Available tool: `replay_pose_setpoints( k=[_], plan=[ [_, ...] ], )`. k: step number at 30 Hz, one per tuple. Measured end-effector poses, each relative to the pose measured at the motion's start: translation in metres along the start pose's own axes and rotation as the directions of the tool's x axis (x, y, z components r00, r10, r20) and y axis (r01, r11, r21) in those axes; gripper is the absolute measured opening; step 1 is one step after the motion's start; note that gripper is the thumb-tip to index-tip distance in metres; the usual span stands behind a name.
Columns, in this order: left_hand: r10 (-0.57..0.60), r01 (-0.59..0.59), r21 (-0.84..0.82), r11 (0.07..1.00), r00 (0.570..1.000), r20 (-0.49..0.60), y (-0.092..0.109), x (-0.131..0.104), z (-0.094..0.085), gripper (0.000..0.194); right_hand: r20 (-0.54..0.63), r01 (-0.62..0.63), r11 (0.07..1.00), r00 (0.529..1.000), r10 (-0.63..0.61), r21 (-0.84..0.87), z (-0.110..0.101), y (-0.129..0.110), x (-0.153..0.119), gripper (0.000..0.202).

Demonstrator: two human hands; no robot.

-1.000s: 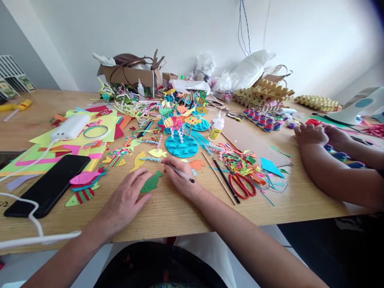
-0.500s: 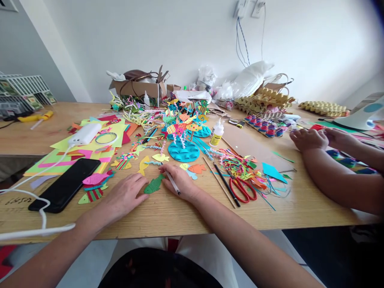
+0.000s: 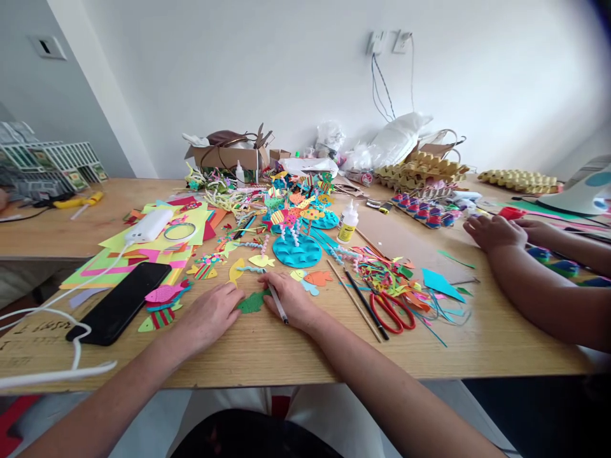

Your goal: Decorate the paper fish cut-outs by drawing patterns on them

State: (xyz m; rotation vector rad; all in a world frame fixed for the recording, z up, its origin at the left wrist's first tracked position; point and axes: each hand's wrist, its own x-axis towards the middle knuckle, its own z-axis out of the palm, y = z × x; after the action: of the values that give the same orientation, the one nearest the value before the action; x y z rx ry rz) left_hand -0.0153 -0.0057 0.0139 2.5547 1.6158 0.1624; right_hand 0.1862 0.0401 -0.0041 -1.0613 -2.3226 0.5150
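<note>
A green paper fish lies on the table between my two hands. My right hand is closed round a white pen, its dark end pointing back toward me and its writing tip hidden by the fingers. The right fingers rest against the fish's right end. My left hand lies low on the table, its fingers stretched out and its thumb at the fish's left edge. Just beyond the hands are a yellow-orange paper fish and a pale yellow one. Orange fish lie right of my right hand.
Red-handled scissors, a black pencil and paper scraps lie at right. A glue bottle stands behind, by a blue base bearing paper fish. A black phone is at left. Another person's hands work at far right.
The view has tilted up and turned slightly left, so everything sits lower and farther right. The green fish lies more level between my hands. My right hand still holds the pen.
</note>
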Motion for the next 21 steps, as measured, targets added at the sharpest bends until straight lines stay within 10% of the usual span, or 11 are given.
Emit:
replay_pose_setpoints(
  k=[21],
  plan=[
    [-0.029, 0.033, -0.059, 0.998, 0.997, 0.066, 0.007, 0.015, -0.012, 0.009, 0.047, -0.079, 0.997, 0.996, 0.078, 0.014, -0.003, -0.004, -0.001, 0.036]
  ],
)
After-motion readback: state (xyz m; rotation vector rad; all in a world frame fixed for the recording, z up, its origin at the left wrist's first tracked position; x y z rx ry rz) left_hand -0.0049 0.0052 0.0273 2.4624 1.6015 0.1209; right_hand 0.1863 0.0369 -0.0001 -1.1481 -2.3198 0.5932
